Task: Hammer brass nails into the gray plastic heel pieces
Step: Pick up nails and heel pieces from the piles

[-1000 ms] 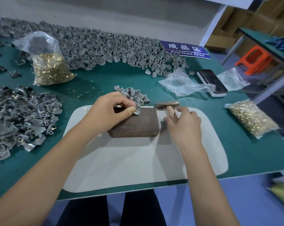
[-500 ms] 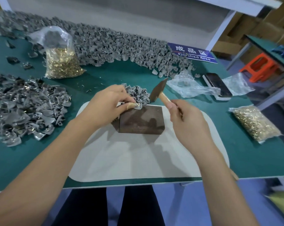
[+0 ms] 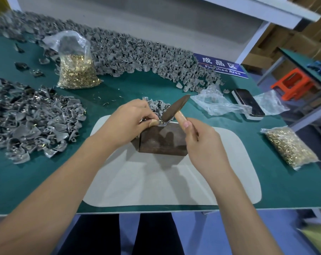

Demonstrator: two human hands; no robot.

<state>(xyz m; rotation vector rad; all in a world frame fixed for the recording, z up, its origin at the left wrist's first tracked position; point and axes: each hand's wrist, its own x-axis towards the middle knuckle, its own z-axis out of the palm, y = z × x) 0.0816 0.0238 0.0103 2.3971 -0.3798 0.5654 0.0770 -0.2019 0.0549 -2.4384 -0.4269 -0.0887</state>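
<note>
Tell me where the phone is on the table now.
In the head view the phone lies far right on the green table, between two crumpled clear bags, below the blue sign.

The heel piece (image 3: 162, 123) on the block (image 3: 163, 142) is mostly buried under the left hand's (image 3: 132, 124) fingers and the hammer head (image 3: 175, 109) – can't tell if there's a nail in it. Hammer handle (image 3: 180, 117) vanishes into the right hand (image 3: 202, 142). The bench (image 3: 284, 184) runs off both sides, and the blue sign (image 3: 220, 68) is half covered by gray pieces – its small lettering's only partly readable.
</note>
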